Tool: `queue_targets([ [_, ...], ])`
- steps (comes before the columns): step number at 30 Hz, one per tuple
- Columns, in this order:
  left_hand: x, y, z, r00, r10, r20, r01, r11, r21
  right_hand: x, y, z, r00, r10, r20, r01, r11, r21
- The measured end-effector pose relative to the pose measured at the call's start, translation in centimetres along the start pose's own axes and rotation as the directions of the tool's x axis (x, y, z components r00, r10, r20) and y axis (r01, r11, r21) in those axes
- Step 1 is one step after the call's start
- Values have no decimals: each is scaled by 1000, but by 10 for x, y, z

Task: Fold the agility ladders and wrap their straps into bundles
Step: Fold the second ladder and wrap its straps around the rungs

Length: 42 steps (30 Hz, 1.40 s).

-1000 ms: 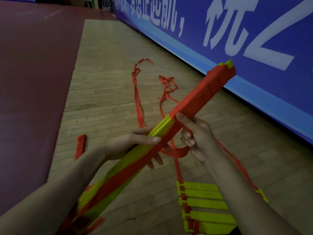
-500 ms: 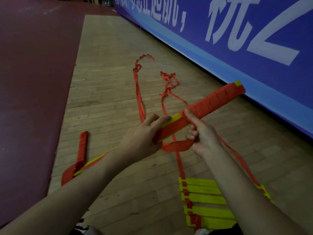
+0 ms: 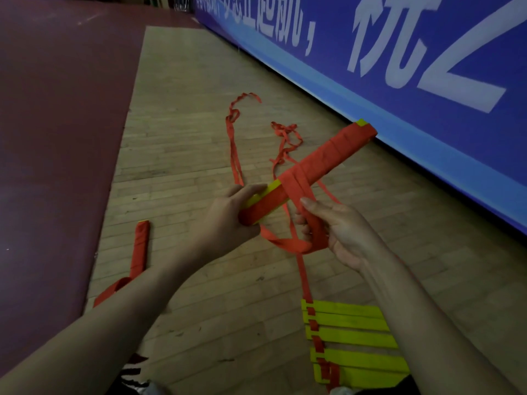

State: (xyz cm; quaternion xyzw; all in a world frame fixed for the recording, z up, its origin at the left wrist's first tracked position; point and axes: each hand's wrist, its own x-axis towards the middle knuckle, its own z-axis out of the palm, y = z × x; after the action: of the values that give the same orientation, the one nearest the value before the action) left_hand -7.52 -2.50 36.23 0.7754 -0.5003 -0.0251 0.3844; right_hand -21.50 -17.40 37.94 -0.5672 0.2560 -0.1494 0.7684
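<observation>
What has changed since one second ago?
The half-wrapped ladder bundle tilted down flatter, and another turn of strap crossed its middle. The left hand shifted to grip its near end; the right hand holds the strap loop. The yellow ladder and finished bundle on the floor stayed.

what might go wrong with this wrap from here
The strap sags in a slack loop between the right hand and the bundle, so the turns may loosen. The left hand grips only the bundle's near end, so it may twist. Tangled floor straps lie nearby and may catch the loop.
</observation>
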Motion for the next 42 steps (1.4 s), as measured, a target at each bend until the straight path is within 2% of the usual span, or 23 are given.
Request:
queue_targets([
  [4, 0, 4, -1, 997, -75, 31, 78, 988, -133, 1, 2, 1, 996, -83, -32, 83, 997, -8],
  [8, 2, 10, -7, 980, -169, 102, 193, 932, -308, 4, 6, 3, 971, -227, -76, 226, 974, -17],
  [12, 2, 18, -12, 959, -196, 206, 278, 790, -546, 6, 10, 3, 934, -312, -175, 296, 949, -110],
  [17, -1, 22, -13, 949, -104, 297, 295, 621, -726, 8, 8, 4, 927, -347, -141, 354, 935, 25],
  [22, -2, 25, -14, 913, 24, 407, 347, 480, -806, 6, 4, 0, 929, -351, 115, 331, 930, 161],
  [29, 0, 26, -19, 785, 89, 614, 533, 410, -740, 4, 3, 5, 936, -333, 112, 304, 928, 218],
  [31, 1, 26, -21, 756, 78, 649, 537, 493, -684, 3, 3, 6, 954, -293, 66, 273, 938, 214],
  [33, 1, 26, -24, 759, 18, 651, 464, 686, -560, 3, 5, 8, 969, -248, 18, 238, 947, 216],
  [35, 0, 28, -22, 793, -67, 605, 373, 839, -396, 4, 6, 9, 979, -202, -20, 201, 953, 228],
  [38, -5, 32, -8, 883, -164, 440, 262, 949, -172, 6, 4, 9, 987, -144, -77, 159, 956, 246],
  [40, -9, 30, 5, 941, -143, 307, 143, 989, 21, 8, 4, 9, 986, -111, -124, 141, 951, 274],
  [42, -12, 27, 12, 974, -81, 210, 46, 985, 165, 10, 5, 9, 982, -75, -175, 126, 944, 303],
])
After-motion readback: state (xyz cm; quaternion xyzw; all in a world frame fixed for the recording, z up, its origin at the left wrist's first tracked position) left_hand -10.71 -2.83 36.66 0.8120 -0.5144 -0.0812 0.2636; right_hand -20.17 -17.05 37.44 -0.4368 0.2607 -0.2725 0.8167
